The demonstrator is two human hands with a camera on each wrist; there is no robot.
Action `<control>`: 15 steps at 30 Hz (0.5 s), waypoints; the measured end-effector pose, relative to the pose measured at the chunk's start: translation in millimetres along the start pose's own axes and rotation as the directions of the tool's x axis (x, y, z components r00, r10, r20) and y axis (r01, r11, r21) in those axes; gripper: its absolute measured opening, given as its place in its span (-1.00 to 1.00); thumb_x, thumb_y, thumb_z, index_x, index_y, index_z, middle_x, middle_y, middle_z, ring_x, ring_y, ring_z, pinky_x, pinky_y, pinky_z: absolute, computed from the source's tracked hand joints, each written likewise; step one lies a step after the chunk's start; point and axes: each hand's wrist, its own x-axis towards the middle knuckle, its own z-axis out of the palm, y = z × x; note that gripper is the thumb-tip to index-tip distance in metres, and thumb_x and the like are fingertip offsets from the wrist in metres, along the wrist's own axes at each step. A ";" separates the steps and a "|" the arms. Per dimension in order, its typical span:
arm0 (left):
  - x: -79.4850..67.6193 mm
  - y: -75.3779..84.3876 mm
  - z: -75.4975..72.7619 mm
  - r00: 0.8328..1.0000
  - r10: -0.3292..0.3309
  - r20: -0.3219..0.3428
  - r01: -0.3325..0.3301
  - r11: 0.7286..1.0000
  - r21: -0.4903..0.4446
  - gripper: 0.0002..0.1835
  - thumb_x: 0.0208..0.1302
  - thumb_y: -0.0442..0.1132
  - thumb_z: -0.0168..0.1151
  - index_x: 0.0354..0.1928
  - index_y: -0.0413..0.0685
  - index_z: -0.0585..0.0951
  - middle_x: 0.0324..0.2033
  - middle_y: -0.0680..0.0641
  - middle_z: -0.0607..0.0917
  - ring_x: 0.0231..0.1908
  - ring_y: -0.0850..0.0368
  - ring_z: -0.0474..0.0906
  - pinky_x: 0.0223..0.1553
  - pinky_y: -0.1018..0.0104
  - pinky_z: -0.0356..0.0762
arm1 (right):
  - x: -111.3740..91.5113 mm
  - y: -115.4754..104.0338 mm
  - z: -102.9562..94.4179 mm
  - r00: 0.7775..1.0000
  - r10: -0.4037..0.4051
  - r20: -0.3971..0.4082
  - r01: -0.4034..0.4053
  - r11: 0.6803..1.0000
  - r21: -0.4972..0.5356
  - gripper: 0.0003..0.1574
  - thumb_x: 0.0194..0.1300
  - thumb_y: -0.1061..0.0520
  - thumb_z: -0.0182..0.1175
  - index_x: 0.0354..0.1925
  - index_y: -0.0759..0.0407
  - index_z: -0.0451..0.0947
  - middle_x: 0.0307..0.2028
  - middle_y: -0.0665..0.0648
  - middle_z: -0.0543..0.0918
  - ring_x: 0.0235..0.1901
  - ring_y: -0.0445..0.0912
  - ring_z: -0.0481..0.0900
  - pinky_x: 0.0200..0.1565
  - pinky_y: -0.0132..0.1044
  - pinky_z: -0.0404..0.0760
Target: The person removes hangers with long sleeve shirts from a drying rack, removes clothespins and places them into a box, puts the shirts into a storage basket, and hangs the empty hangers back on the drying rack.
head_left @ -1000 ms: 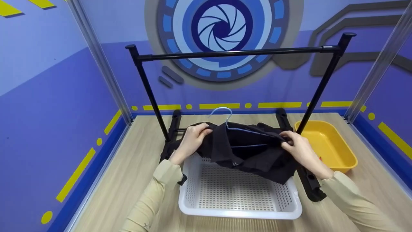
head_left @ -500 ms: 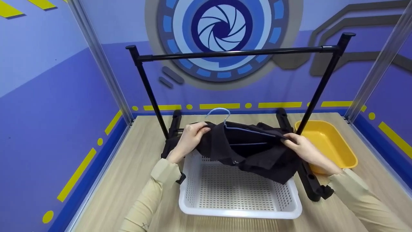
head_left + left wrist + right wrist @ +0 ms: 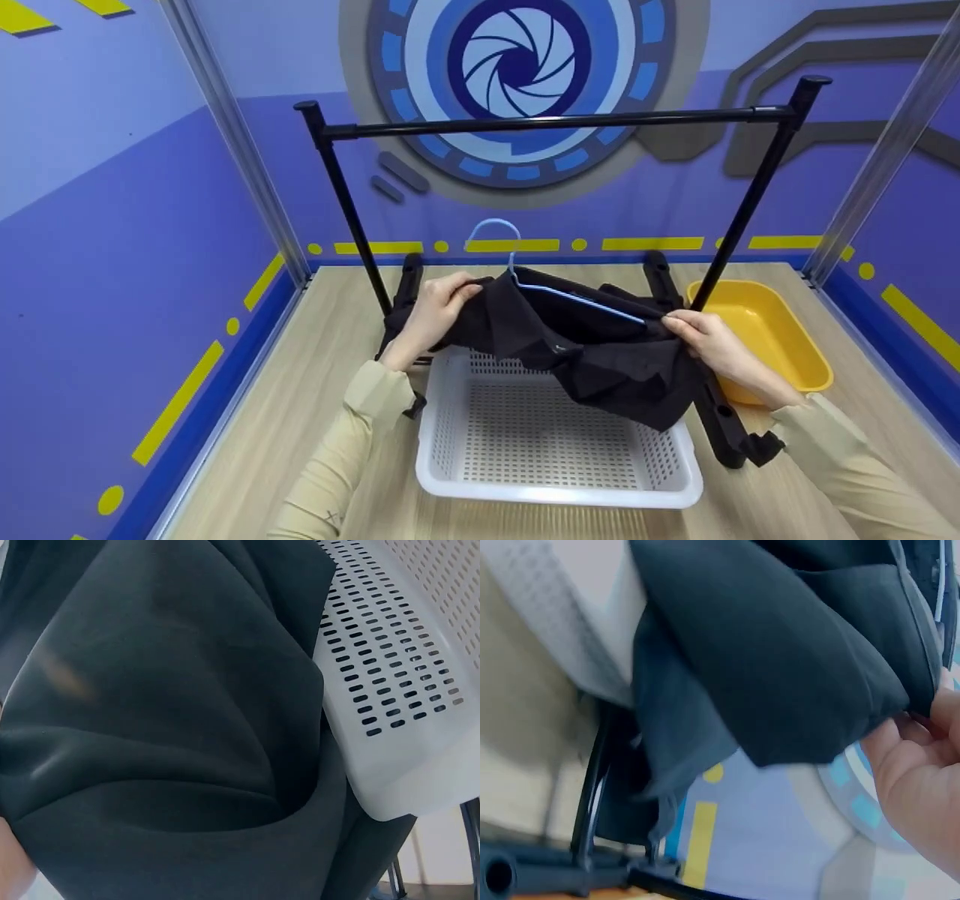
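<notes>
A black shirt (image 3: pixel 525 330) hangs bunched between both hands, over the back part of a white perforated basket (image 3: pixel 559 496). In its neck opening lies a light blue hanger (image 3: pixel 577 299), tilted down to the right, with its hook rising above the cloth. My left hand (image 3: pixel 435 311) pinches the shirt's left shoulder; only a sliver of that hand (image 3: pixel 11 866) enters the left wrist view. On the other side, thumb and fingers of my right hand (image 3: pixel 709 341) pinch the right shoulder near the hanger's end. The right wrist view shows this hand (image 3: pixel 922 772) gripping the fabric's edge.
A black clothes rack stands behind, its crossbar (image 3: pixel 555 122) above the shirt and its right foot (image 3: pixel 720 427) beside the basket. A yellow basin (image 3: pixel 757 337) sits at the right. Patterned blue walls enclose the wooden table (image 3: pixel 255 450).
The hanger's hook and the shirt's left side have risen and shifted left with my left hand. My right hand has moved slightly right, and the shirt's front has sagged into new folds.
</notes>
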 end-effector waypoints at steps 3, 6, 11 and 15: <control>-1.2 -1.4 -1.4 0.999 -0.032 -0.023 0.031 0.999 -0.015 -0.87 0.28 -0.31 0.09 -0.41 -0.16 0.56 -0.55 0.05 0.53 -0.58 0.20 0.35 -0.47 0.33 0.29 | 1.5 -3.2 3.0 0.998 0.001 -0.056 0.001 1.000 0.025 -0.69 0.39 0.16 -0.06 -0.34 0.41 0.43 -0.68 -0.02 0.21 -0.70 -0.24 0.19 -0.62 -0.45 0.22; -3.1 -2.6 -2.1 0.997 -0.066 -0.039 0.065 0.998 -0.025 -0.86 0.28 -0.31 0.08 -0.40 -0.18 0.57 -0.55 0.06 0.53 -0.56 0.20 0.36 -0.46 0.33 0.30 | 3.5 -5.6 7.0 0.993 0.000 -0.117 0.010 0.996 0.085 -0.69 0.39 0.20 -0.06 -0.38 0.45 0.41 -0.63 0.00 0.27 -0.64 -0.24 0.26 -0.58 -0.47 0.26; -5.0 -4.9 -2.1 0.993 -0.096 -0.074 0.095 0.995 -0.014 -0.86 0.28 -0.32 0.08 -0.38 -0.20 0.58 -0.54 0.04 0.54 -0.54 0.20 0.39 -0.44 0.32 0.32 | 6.0 -13.0 17.1 0.975 0.082 -0.205 -0.003 0.933 0.360 -0.71 0.38 0.24 -0.06 -0.44 0.37 0.45 -0.57 0.00 0.40 -0.54 -0.26 0.39 -0.48 -0.49 0.38; -7.1 -6.1 -0.6 0.986 -0.123 -0.116 0.122 0.992 -0.013 -0.87 0.28 -0.31 0.09 -0.36 -0.19 0.59 -0.47 0.01 0.60 -0.48 0.20 0.46 -0.40 0.30 0.36 | 7.0 -21.1 24.7 0.958 0.162 -0.238 0.004 0.820 0.573 -0.70 0.39 0.26 -0.09 -0.41 0.20 0.55 -0.49 0.01 0.53 -0.48 -0.25 0.49 -0.42 -0.48 0.45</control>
